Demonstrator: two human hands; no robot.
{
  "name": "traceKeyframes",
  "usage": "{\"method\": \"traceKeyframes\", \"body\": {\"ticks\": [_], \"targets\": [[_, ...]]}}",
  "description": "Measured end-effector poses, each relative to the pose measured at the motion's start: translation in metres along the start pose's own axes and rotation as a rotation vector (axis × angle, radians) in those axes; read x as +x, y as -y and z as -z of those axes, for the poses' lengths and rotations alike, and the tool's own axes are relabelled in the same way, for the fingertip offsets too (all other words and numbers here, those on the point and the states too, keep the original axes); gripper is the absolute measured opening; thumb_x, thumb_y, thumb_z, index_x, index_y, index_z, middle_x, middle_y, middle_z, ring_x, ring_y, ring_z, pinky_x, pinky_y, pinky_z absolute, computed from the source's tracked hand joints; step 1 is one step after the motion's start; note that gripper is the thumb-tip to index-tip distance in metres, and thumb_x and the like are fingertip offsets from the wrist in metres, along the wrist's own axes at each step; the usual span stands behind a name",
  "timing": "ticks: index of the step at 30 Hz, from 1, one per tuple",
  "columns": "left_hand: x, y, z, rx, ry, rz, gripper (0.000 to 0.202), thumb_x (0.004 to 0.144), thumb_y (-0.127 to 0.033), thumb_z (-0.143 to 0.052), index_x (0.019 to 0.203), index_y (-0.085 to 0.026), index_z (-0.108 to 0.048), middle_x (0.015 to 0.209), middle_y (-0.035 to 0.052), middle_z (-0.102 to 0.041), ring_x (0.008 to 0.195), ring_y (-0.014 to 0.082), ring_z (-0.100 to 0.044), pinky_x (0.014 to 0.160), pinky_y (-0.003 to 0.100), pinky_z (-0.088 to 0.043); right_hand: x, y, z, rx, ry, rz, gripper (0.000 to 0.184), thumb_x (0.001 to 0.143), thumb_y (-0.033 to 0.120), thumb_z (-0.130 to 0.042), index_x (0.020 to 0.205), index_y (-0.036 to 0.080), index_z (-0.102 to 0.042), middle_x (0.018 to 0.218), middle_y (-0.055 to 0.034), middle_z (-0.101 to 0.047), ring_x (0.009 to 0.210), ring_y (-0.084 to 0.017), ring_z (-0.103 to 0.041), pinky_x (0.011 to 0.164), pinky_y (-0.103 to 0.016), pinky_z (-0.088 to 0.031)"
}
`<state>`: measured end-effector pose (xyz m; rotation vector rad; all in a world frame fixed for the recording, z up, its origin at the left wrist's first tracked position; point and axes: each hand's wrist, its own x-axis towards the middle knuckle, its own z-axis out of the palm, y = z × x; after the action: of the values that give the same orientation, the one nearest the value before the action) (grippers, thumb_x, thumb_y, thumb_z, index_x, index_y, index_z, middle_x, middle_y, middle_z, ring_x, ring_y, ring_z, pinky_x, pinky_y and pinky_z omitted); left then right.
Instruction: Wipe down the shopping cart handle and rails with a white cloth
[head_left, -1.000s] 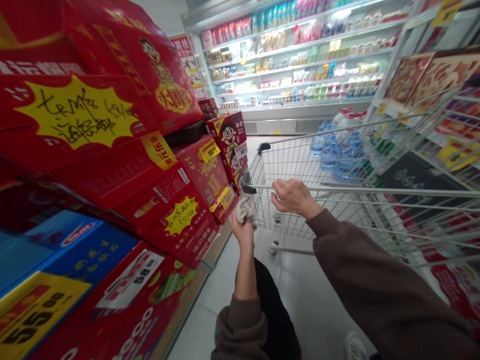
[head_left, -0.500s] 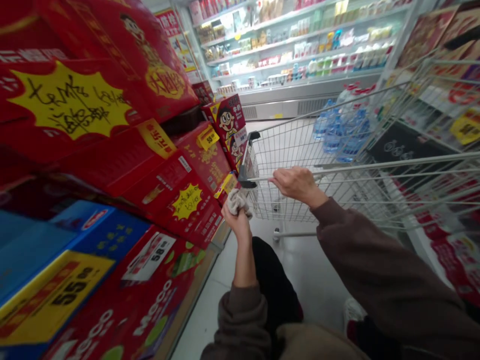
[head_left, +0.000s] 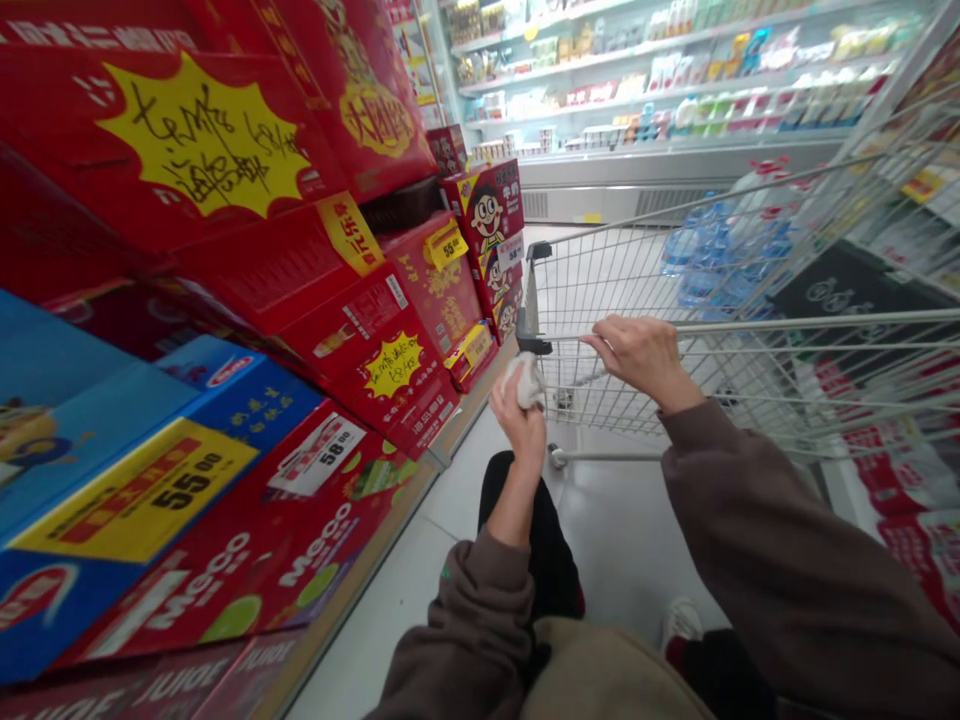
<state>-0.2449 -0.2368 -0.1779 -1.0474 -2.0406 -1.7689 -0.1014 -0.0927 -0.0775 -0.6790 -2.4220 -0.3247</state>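
A wire shopping cart [head_left: 622, 270] stands ahead of me, its near top rail running to the right. My right hand [head_left: 637, 355] is closed around that rail, a little right of the grey plastic corner piece [head_left: 534, 332]. Just below this corner, my left hand [head_left: 517, 410] holds a crumpled pale cloth [head_left: 527, 380]. The cloth is close to the corner and the cart's end wires; whether it touches them I cannot tell. Part of the cloth is hidden by my left fingers.
Stacked red gift boxes [head_left: 300, 290] and a blue box [head_left: 180, 430] with price tags rise on the left. Bottled water packs [head_left: 727, 245] are beyond the cart's wires. A lit refrigerated shelf [head_left: 645, 90] spans the back. A dark sign board [head_left: 832, 290] is at right.
My left hand has moved right and up with the cloth, closer to the cart's corner. The view has shifted, and my right hand stays on the rail.
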Motion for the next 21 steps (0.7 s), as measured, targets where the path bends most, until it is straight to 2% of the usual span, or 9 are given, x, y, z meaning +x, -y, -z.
{"method": "traceKeyframes", "body": {"ticks": [2,3,5,7,10,12,15,17,21], "targets": [[0.017,-0.004,-0.003,-0.02,-0.211,0.065,0.056,0.083,-0.005,-0.053,0.137,-0.017,-0.062,0.139,0.0166,-0.058,0.138,0.0263,-0.051,0.122,0.042,-0.038,-0.002,-0.003,0.001,0.0,-0.004,-0.003,0.052,0.108,0.054,-0.036,0.086,0.019,-0.067,0.082,-0.0047,-0.071,0.065,-0.015,-0.046,0.065,-0.033,-0.018],[0.023,-0.006,-0.006,-0.016,-0.246,0.089,0.055,0.084,-0.005,-0.053,0.137,-0.017,-0.061,0.14,0.0167,-0.058,0.139,0.026,-0.05,0.124,0.041,-0.037,-0.003,-0.005,0.001,0.0,-0.008,-0.005,0.052,0.108,0.054,-0.036,0.086,0.019,-0.068,0.082,-0.0046,-0.071,0.065,-0.015,-0.046,0.065,-0.033,-0.017],[0.022,-0.009,-0.016,0.001,-0.186,0.139,0.056,0.083,-0.004,-0.051,0.136,-0.019,-0.061,0.136,0.0141,-0.059,0.137,0.0255,-0.051,0.123,0.042,-0.037,-0.003,-0.007,0.0,0.005,-0.014,-0.005,0.052,0.108,0.055,-0.036,0.087,0.019,-0.068,0.082,-0.0046,-0.071,0.065,-0.015,-0.047,0.065,-0.033,-0.017],[0.005,-0.008,-0.024,0.019,-0.044,0.16,0.058,0.079,-0.002,-0.051,0.132,-0.024,-0.063,0.13,0.0107,-0.061,0.132,0.0258,-0.055,0.119,0.043,-0.042,-0.004,-0.009,-0.001,0.01,-0.018,0.0,0.052,0.108,0.054,-0.036,0.087,0.019,-0.068,0.082,-0.0048,-0.071,0.065,-0.015,-0.047,0.065,-0.033,-0.017],[-0.023,-0.002,-0.026,0.035,0.076,0.084,0.057,0.075,-0.002,-0.053,0.127,-0.025,-0.066,0.127,0.0105,-0.061,0.128,0.0271,-0.057,0.115,0.045,-0.044,-0.004,-0.012,-0.002,0.016,-0.017,0.008,0.051,0.108,0.054,-0.037,0.087,0.019,-0.067,0.082,-0.0049,-0.072,0.066,-0.016,-0.048,0.065,-0.033,-0.017],[-0.025,0.006,-0.021,0.034,0.028,0.077,0.058,0.075,-0.003,-0.054,0.127,-0.023,-0.065,0.129,0.0118,-0.061,0.129,0.027,-0.057,0.116,0.044,-0.044,-0.006,-0.013,-0.002,0.027,-0.018,0.01,0.05,0.107,0.054,-0.037,0.088,0.019,-0.068,0.083,-0.0052,-0.072,0.067,-0.016,-0.049,0.065,-0.033,-0.017],[-0.003,0.017,-0.014,0.075,-0.164,0.206,0.06,0.076,-0.003,-0.053,0.132,-0.023,-0.061,0.129,0.0117,-0.06,0.129,0.0261,-0.056,0.118,0.042,-0.041,-0.008,-0.014,-0.002,0.052,-0.026,0.004,0.05,0.107,0.054,-0.037,0.09,0.019,-0.069,0.084,-0.0056,-0.072,0.068,-0.016,-0.05,0.066,-0.033,-0.018],[0.008,0.022,-0.014,0.127,-0.206,0.263,0.061,0.077,-0.003,-0.054,0.133,-0.025,-0.061,0.13,0.0104,-0.059,0.129,0.0267,-0.055,0.118,0.043,-0.04,-0.009,-0.014,-0.001,0.067,-0.029,0.0,0.05,0.107,0.053,-0.038,0.09,0.019,-0.069,0.082,-0.0057,-0.072,0.068,-0.016,-0.05,0.066,-0.033,-0.018],[-0.011,0.024,-0.017,0.192,0.14,0.159,0.064,0.072,0.002,-0.055,0.128,-0.027,-0.068,0.128,0.0114,-0.06,0.129,0.0307,-0.054,0.116,0.049,-0.042,-0.009,-0.013,-0.001,0.085,-0.023,-0.007,0.048,0.106,0.053,-0.039,0.089,0.019,-0.069,0.083,-0.0064,-0.072,0.068,-0.017,-0.049,0.067,-0.034,-0.018]]}}
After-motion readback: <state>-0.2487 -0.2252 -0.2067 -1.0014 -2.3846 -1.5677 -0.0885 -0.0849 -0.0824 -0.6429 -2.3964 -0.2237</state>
